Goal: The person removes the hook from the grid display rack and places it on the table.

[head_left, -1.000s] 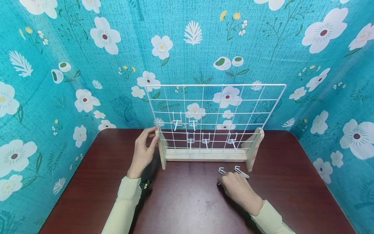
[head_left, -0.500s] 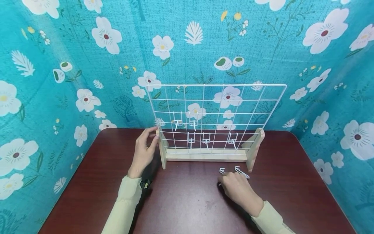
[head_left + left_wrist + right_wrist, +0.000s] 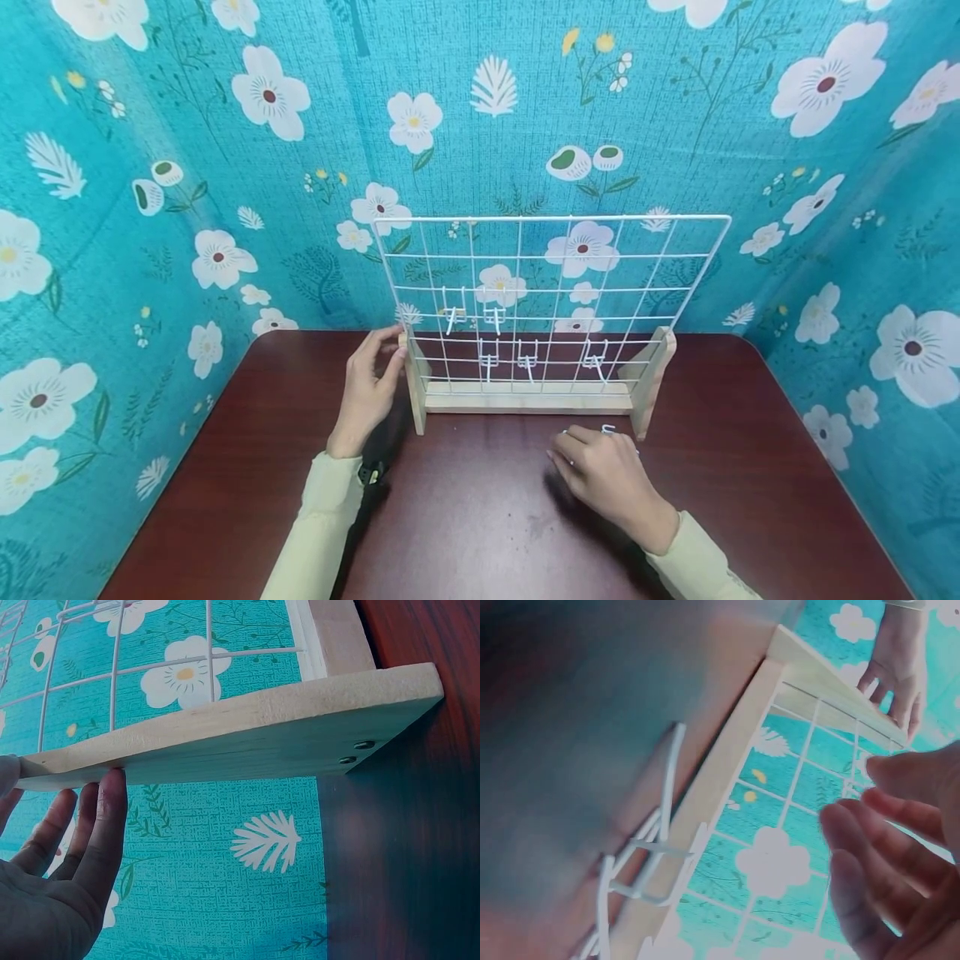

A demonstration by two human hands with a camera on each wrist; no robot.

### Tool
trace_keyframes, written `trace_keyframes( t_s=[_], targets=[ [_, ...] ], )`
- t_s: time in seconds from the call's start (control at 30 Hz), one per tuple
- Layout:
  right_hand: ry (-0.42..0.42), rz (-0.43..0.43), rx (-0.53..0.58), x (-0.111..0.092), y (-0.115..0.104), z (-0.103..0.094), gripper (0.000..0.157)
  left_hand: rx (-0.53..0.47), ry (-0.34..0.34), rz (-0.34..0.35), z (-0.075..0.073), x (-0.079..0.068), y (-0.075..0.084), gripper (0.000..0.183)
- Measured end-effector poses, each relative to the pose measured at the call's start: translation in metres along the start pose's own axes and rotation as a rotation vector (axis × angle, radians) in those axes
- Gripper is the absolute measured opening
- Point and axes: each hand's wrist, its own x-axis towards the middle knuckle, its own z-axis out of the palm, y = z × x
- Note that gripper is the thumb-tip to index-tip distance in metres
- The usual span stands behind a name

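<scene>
A white wire grid (image 3: 540, 290) stands upright in a wooden base with two side panels. My left hand (image 3: 365, 392) pinches the left side panel (image 3: 247, 731); its fingertips press the outer face and the thumb is at the edge. My right hand (image 3: 607, 479) hovers over the table in front of the rack's right half, fingers loosely bent. In the right wrist view nothing shows between its fingers (image 3: 847, 825). Below them white wire hooks (image 3: 670, 780) lie on the table. In the head view the hand mostly hides these, with one hook end (image 3: 607, 429) showing.
Several white hooks hang on the grid, among them an upper hook (image 3: 493, 317) and a lower right hook (image 3: 594, 360). A dark red tabletop (image 3: 465, 517) carries the rack. Blue flowered cloth (image 3: 315, 150) surrounds the table at the back and sides.
My right hand has risen slightly from the table, its fingers turning left and loosening above the hooks. My left hand keeps its place at the side panel.
</scene>
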Motion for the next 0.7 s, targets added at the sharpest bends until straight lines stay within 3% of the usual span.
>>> trace_keyframes(
  t_s=[0.17,0.33,0.7],
  targets=[
    [0.117,-0.020,0.087,0.012,-0.003,-0.007,0.013,-0.017,-0.004,-0.003,0.000,-0.001,0.000,0.030],
    [0.170,0.003,0.140,0.023,-0.007,-0.013,0.009,-0.019,-0.001,0.007,-0.001,0.000,0.000,0.029],
    [0.260,0.013,0.168,0.043,-0.012,-0.018,0.025,-0.007,0.005,0.024,-0.003,0.001,0.003,0.028]
  ],
)
